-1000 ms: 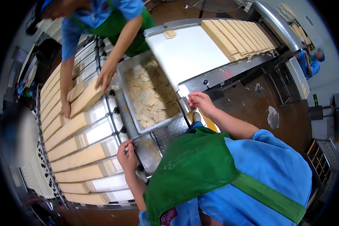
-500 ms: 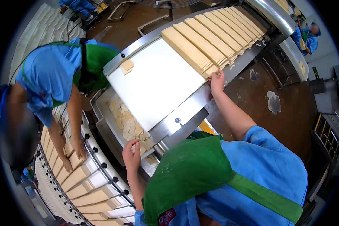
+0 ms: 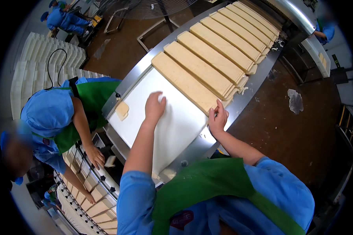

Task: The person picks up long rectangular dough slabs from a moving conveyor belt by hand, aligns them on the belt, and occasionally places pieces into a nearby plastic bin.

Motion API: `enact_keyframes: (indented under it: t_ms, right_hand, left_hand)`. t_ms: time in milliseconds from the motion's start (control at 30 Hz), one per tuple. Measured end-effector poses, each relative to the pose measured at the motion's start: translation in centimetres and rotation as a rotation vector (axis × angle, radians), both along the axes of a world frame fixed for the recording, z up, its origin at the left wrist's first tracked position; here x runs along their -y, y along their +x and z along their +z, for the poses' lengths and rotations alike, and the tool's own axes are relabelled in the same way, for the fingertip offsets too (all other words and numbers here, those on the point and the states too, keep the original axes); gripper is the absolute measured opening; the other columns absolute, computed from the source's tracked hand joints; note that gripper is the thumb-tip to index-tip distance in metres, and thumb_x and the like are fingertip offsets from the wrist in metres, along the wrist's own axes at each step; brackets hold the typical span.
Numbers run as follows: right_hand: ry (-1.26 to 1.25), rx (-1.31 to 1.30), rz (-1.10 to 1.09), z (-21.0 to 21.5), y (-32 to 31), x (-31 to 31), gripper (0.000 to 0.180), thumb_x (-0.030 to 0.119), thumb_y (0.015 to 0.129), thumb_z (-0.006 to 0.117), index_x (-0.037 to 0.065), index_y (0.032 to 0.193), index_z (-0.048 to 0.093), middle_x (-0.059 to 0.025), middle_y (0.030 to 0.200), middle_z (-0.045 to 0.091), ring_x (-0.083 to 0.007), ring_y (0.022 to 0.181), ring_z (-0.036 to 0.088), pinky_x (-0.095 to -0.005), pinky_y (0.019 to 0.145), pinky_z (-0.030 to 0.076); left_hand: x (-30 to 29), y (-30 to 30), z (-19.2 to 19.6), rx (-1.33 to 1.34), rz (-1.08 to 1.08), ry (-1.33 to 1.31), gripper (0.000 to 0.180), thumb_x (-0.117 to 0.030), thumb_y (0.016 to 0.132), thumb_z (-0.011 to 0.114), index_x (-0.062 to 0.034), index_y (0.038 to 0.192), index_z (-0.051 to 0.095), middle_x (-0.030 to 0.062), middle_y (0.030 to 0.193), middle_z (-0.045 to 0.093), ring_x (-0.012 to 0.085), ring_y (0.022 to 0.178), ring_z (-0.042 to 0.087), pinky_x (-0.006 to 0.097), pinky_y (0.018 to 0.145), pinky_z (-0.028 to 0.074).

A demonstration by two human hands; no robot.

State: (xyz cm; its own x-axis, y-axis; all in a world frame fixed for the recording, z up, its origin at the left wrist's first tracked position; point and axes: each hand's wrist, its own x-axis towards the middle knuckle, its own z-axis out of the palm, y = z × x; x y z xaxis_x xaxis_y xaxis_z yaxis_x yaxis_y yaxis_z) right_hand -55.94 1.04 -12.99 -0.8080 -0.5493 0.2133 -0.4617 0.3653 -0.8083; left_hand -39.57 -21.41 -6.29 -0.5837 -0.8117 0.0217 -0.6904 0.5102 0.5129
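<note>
Over the white belt (image 3: 176, 129), my left hand (image 3: 155, 107) hovers with its fingers bent and the thumb apart, holding nothing. My right hand (image 3: 218, 120) is at the near right corner of the closest pale dough strip (image 3: 184, 82); thumb and forefinger stand apart there, and whether they touch the dough is hard to tell. Behind that strip, several more flat strips (image 3: 227, 43) lie side by side in overlapping layers along the conveyor. A small loose dough piece (image 3: 122, 110) rests near the belt's left edge.
At left, a co-worker (image 3: 51, 109) in blue and a green apron bends over a second conveyor (image 3: 96, 203) carrying dough strips. A metal rail (image 3: 192, 150) edges the belt on my side. Stacked white trays (image 3: 43, 74) and a large fan guard (image 3: 149, 6) stand beyond.
My left hand has moved from beside the bin of dough scraps up over the white belt. My right hand has loosened from its pinch at the strip's corner. The strips appear lower and further left.
</note>
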Motion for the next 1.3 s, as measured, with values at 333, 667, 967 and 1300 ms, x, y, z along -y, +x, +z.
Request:
enact_keyframes:
  t_ms: [333, 667, 967, 1300]
  right_hand:
    - [0.071, -0.032, 0.054, -0.1, -0.8, -0.4, 0.065, 0.02, 0.078, 0.067, -0.002, 0.135, 0.045, -0.002, 0.073, 0.052, -0.0211, 0.075, 0.051, -0.0407, 0.083, 0.034]
    - [0.29, 0.253, 0.517, 5.8, 2.7, -1.4, 0.053, 0.016, 0.078, 0.068, -0.005, 0.123, 0.049, -0.0107, 0.067, 0.064, -0.0283, 0.068, 0.064, -0.0437, 0.066, 0.048]
    - [0.634, 0.029, 1.19, 8.4, 2.2, 3.5, 0.094, 0.034, 0.064, 0.083, 0.011, 0.14, 0.032, -0.0254, 0.115, 0.057, -0.0412, 0.103, 0.06, -0.047, 0.09, 0.049]
    - [0.323, -0.06, 1.291, 11.6, 14.2, 2.7, 0.083, 0.019, 0.066, 0.084, 0.007, 0.135, 0.039, -0.02, 0.114, 0.05, -0.0384, 0.107, 0.055, -0.0425, 0.093, 0.048]
  left_hand:
    - [8.6, -14.2, -2.0, 0.076, 0.21, -0.243, 0.074, -0.04, 0.076, 0.071, -0.0013, 0.133, 0.044, 0.0157, 0.134, 0.046, 0.0298, 0.129, 0.037, 0.048, 0.102, 0.036]
    - [3.5, -1.1, 0.8, 0.435, 0.55, -0.282, 0.084, -0.052, 0.073, 0.068, -0.0035, 0.136, 0.041, 0.0173, 0.133, 0.046, 0.0318, 0.128, 0.04, 0.056, 0.097, 0.036]
    - [-10.7, 21.4, 4.7, 0.182, 0.696, -0.144, 0.056, -0.046, 0.073, 0.077, 0.0044, 0.096, 0.065, 0.025, 0.088, 0.067, 0.0401, 0.09, 0.065, 0.043, 0.081, 0.052]
    - [-20.6, 32.5, 6.3, -0.308, 1.15, -0.131, 0.056, -0.034, 0.081, 0.074, 0.0032, 0.116, 0.051, 0.0242, 0.101, 0.064, 0.037, 0.097, 0.062, 0.043, 0.083, 0.048]
